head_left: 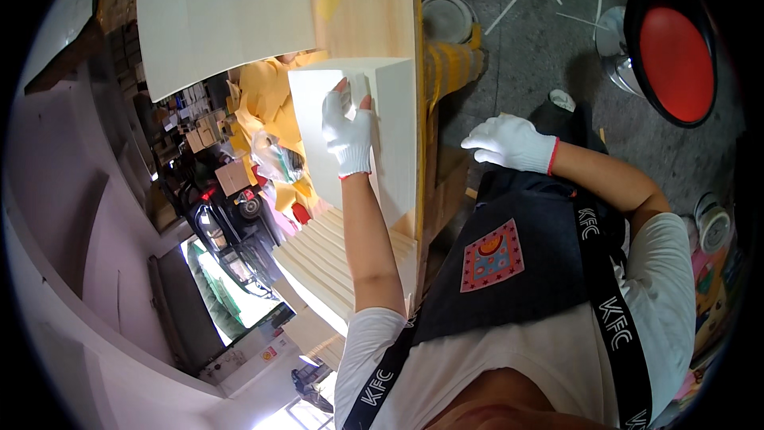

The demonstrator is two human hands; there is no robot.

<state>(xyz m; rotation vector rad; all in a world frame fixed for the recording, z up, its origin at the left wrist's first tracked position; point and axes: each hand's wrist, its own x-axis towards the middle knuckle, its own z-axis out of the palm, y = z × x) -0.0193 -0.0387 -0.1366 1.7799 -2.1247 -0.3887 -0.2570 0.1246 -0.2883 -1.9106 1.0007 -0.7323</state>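
Observation:
My left hand (348, 135), in a white knit glove with bare thumb and fingertip showing, rests on a white block-like stack of boards or sheets (395, 127) at the table's edge. Its thumb and index finger are apart on the pale top, near a raised edge. Whether the block is one piece or several layers cannot be made out. My right hand (509, 143), gloved in white with a red cuff, hangs in front of my dark apron (517, 271), away from the table. The fingers there are curled together, and nothing shows in them.
Large pale boards (227, 12) lie at the far end of the wooden table (366, 8). Several stacked cream strips (326, 251) sit nearer me. Yellow scraps (267, 103) lie left of the block. A red-seated stool (676, 64) stands on the floor at right, with thin white offcuts nearby.

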